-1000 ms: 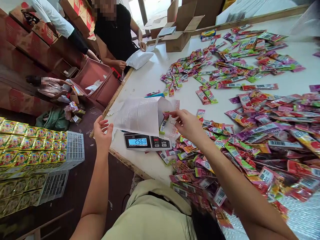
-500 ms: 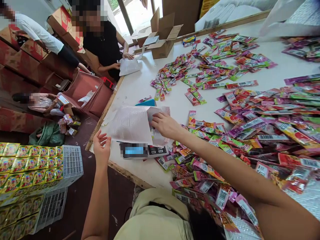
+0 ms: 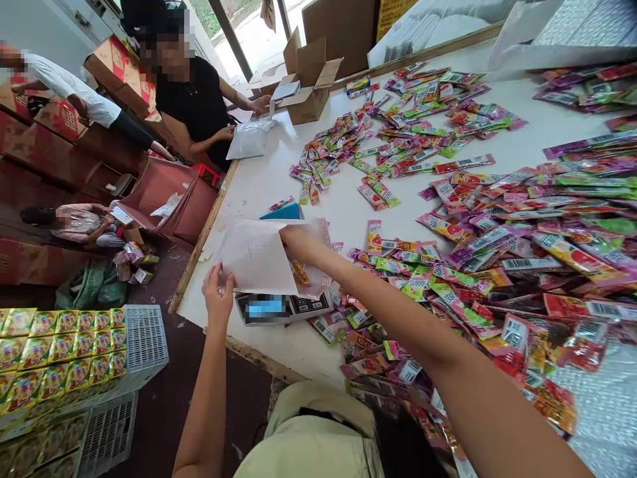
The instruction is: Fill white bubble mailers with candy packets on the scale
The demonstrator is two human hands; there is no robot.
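A white padded mailer bag lies on top of a digital scale, its mouth facing right. My right hand reaches inside the mouth; its fingers are hidden there, so what they hold cannot be seen. An orange-brown packet shows in the opening below my wrist. At the bag's lower left corner is my left hand, thumb and fingers apart and no object between them. Behind the bag sits a blue box. Stick-shaped snack packets spread out to the right.
Across the table a co-worker in black handles another white mailer beside an open cardboard box. Plastic crates with yellow packs stand on the floor at left. The wooden table edge runs along the left side.
My right hand has gone deeper into the bag. My left hand has moved right, to the bag's corner. An orange-brown packet now shows in the opening. The view has shifted slightly.
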